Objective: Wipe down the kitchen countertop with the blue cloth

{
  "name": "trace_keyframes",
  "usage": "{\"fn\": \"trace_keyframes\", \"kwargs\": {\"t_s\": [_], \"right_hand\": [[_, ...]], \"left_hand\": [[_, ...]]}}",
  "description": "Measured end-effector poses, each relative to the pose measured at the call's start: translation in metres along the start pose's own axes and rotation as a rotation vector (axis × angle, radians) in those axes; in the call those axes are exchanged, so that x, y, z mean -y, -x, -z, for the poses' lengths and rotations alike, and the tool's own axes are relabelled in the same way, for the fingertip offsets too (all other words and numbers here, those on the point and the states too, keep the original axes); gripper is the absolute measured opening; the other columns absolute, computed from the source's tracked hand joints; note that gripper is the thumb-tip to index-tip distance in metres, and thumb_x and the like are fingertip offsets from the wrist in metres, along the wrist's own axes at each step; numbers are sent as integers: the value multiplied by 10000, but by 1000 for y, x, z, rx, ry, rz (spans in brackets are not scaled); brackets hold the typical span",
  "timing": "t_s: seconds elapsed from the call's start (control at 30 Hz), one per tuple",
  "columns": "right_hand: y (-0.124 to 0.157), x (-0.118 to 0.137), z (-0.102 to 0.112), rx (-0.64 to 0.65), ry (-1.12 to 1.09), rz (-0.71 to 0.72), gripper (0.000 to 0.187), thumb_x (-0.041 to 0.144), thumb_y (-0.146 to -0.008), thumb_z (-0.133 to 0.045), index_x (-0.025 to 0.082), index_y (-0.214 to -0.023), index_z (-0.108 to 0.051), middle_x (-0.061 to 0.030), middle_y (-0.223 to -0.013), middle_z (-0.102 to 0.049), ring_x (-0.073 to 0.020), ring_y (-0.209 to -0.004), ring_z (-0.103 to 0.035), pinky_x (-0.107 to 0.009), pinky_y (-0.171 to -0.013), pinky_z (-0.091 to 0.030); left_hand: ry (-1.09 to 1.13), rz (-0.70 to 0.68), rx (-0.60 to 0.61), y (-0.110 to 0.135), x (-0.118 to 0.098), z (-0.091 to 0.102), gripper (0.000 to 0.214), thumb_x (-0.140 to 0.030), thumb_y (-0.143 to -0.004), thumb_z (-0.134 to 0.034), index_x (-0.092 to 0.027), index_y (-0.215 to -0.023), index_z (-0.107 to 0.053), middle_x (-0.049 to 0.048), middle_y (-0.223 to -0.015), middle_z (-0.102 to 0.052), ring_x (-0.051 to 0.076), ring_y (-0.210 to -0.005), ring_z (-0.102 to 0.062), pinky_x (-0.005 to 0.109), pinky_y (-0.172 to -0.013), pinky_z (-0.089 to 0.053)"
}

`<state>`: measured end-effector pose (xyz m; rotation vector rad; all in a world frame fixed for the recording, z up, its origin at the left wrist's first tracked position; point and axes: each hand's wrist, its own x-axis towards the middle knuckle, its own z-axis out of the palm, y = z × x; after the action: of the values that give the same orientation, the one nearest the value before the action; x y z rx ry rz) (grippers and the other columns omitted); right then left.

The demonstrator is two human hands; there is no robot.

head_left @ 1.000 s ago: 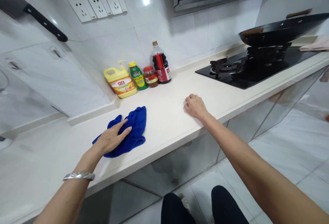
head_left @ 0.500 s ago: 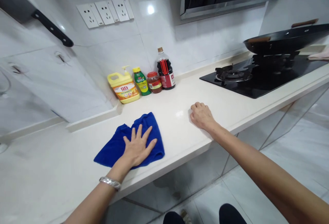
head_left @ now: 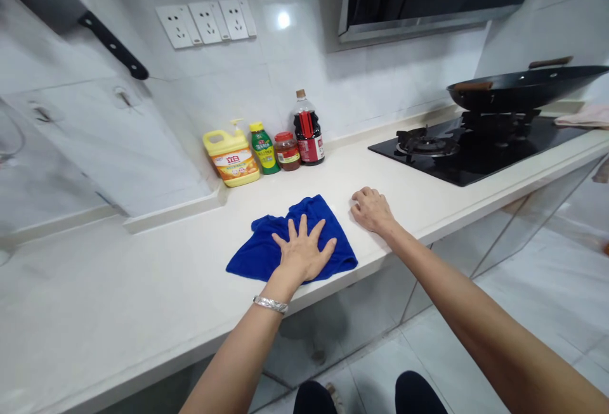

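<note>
Your left hand (head_left: 304, 252) lies flat on the cloth (head_left: 259, 252) near the counter's (head_left: 143, 274) front edge, with your right hand (head_left: 373, 210) just right of it. Bottles (head_left: 263, 148) line up behind by the wall, and the stove (head_left: 457, 160) sits far right with a wok (head_left: 518, 84) on it.

The yellow detergent bottle (head_left: 231, 158) bears the label "立白".

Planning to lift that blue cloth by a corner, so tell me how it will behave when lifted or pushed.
The blue cloth lies rumpled under the flat left hand, so it is probably floppy and would drape. It looks thin, likely light. On the glossy counter it should slide readily, perhaps bunching.
</note>
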<state>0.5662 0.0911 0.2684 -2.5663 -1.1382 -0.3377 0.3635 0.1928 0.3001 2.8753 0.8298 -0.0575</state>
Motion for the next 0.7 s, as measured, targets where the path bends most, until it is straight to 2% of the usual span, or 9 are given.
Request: {"fn": "trace_keyframes", "kwargs": {"t_s": [0.1,0.2,0.3,0.43,0.7], "right_hand": [[2,-4,-2,-15,-16,12,369,250,-984,-455,146,-1246,-693,-164,-1323,-638,-294,-1195,-577,-383,-989,-430],[4,-7,-5,-19,-17,37,376,237,-982,-451,125,-1235,-705,-163,-1311,-653,-289,-1181,-596,-368,-998,-434],[6,-8,-7,-26,-6,54,375,224,-979,-446,110,-1215,-715,-168,-1310,-661,-291,-1174,-610,-366,-1002,-440],[6,-9,-10,-41,-6,64,365,217,-973,-447,122,-1183,-730,-175,-1308,-671,-300,-1176,-618,-377,-1005,-448],[0,-22,-24,-58,-48,79,389,232,-936,-435,138,-1162,-737,-185,-1280,-686,-322,-1184,-631,-418,-1019,-473]], "left_hand": [[27,-8,-9,12,26,1,794,-829,-913,-237,-447,-1605,-304,32,-1755,-79,489,-1585,2,901,-1131,-31],[48,9,-17,28,66,6,739,-820,-921,-260,-493,-1580,-330,-4,-1751,-128,443,-1599,-7,881,-1153,-25],[42,82,-39,48,116,13,675,-771,-956,-251,-500,-1564,-356,-3,-1745,-175,384,-1611,-50,839,-1185,-66],[13,226,-77,80,187,22,641,-696,-987,-240,-465,-1572,-367,10,-1739,-205,366,-1610,-97,783,-1218,-122],[-19,528,-161,168,321,32,700,-611,-987,-154,-352,-1609,-344,63,-1729,-234,363,-1607,-123,754,-1223,-144]]}}
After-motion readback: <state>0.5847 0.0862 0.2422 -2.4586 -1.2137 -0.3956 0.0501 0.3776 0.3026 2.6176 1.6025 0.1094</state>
